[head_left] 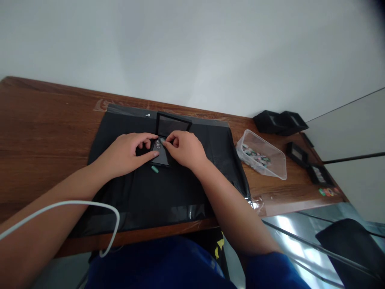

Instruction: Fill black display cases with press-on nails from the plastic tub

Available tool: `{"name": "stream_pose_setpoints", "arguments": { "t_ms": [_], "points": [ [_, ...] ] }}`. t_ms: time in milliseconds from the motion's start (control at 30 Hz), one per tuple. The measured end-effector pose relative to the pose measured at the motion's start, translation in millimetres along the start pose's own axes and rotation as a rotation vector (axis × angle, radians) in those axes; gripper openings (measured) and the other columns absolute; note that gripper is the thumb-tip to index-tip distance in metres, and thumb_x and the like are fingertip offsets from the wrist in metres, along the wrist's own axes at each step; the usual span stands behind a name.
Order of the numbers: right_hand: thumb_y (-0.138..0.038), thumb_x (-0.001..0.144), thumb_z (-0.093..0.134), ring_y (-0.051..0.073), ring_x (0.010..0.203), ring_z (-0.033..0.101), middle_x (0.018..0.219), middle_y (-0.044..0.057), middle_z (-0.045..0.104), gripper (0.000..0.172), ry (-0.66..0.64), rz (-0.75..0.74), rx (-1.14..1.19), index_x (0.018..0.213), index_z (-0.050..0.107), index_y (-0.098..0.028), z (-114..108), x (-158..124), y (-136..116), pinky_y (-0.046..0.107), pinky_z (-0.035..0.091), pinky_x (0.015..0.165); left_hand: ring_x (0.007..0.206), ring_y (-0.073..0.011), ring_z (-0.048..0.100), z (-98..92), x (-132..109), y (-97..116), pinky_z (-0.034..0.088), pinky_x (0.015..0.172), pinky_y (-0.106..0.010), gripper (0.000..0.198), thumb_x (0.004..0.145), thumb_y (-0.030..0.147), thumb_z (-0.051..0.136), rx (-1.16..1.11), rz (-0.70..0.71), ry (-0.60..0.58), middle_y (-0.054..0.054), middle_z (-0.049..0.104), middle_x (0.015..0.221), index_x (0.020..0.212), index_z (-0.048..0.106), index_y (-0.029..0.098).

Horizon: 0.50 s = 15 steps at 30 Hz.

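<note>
A small black hinged case [164,157] lies on the black mat with its clear-windowed lid [172,124] raised at the back. My left hand [132,152] rests at the case's left side, thumb and forefinger apart on its edges. With thumb and forefinger pinched, my right hand [185,148] holds a small pale stone-like piece [163,141] over the case's upper part. Beside it sits a shiny clear piece [158,143]. On the mat just in front of the case lies a green oblong stone [154,169].
The black mat [180,188] is taped to a wooden table [45,132]. To the right stands a clear plastic tub [273,160] with many small coloured pieces. Black boxes [279,122] are farther right. A white cable [75,202] crosses in front of my left forearm.
</note>
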State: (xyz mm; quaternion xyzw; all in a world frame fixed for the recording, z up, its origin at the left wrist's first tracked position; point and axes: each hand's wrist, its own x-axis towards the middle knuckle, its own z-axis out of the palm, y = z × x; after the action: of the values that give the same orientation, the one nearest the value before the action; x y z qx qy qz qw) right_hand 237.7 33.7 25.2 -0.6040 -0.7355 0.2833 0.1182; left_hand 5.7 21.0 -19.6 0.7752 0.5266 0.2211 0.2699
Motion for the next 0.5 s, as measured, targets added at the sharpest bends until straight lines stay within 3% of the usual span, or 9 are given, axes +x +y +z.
{"name": "stream_pose_setpoints", "arguments": {
  "t_ms": [133, 233, 367, 500],
  "points": [
    [-0.034, 0.103, 0.078, 0.015, 0.071, 0.061, 0.077, -0.001, 0.071, 0.015, -0.026, -0.034, 0.202, 0.101, 0.083, -0.020, -1.8, 1.9, 5.2, 0.029, 0.041, 0.068, 0.086, -0.0265, 0.073, 2.4, -2.4, -0.5, 0.057, 0.079, -0.040, 0.061, 0.095, 0.069, 0.073, -0.050, -0.020, 0.033, -0.008, 0.083, 0.101, 0.136, 0.083, 0.026],
    [-0.035, 0.103, 0.079, 0.012, 0.063, 0.052, 0.069, -0.005, 0.062, 0.018, -0.106, -0.069, 0.462, 0.100, 0.080, -0.018, -1.0, 4.4, 8.4, 0.027, 0.037, 0.063, 0.100, -0.0296, 0.076, 3.3, -5.7, 4.2, 0.061, 0.089, -0.043, 0.053, 0.095, 0.064, 0.074, -0.112, -0.026, 0.138, -0.009, 0.084, 0.111, 0.131, 0.084, 0.027],
    [-0.036, 0.100, 0.084, 0.009, 0.061, 0.046, 0.066, -0.008, 0.057, 0.020, -0.248, -0.042, 0.707, 0.095, 0.076, -0.018, -3.3, 6.1, 7.9, 0.024, 0.034, 0.060, 0.102, -0.0297, 0.076, 1.2, -10.0, 15.4, 0.063, 0.096, -0.046, 0.042, 0.100, 0.060, 0.073, -0.150, 0.049, 0.256, -0.008, 0.084, 0.112, 0.124, 0.086, 0.028],
    [-0.050, 0.094, 0.092, 0.009, 0.060, 0.046, 0.063, -0.010, 0.054, 0.036, -0.392, -0.057, 0.820, 0.093, 0.073, -0.020, -9.3, 4.4, 5.9, 0.024, 0.031, 0.057, 0.118, -0.0323, 0.078, -0.8, -14.5, 23.9, 0.061, 0.114, -0.052, 0.038, 0.104, 0.057, 0.071, -0.116, 0.145, 0.341, -0.008, 0.086, 0.125, 0.124, 0.087, 0.028]
  ]
}}
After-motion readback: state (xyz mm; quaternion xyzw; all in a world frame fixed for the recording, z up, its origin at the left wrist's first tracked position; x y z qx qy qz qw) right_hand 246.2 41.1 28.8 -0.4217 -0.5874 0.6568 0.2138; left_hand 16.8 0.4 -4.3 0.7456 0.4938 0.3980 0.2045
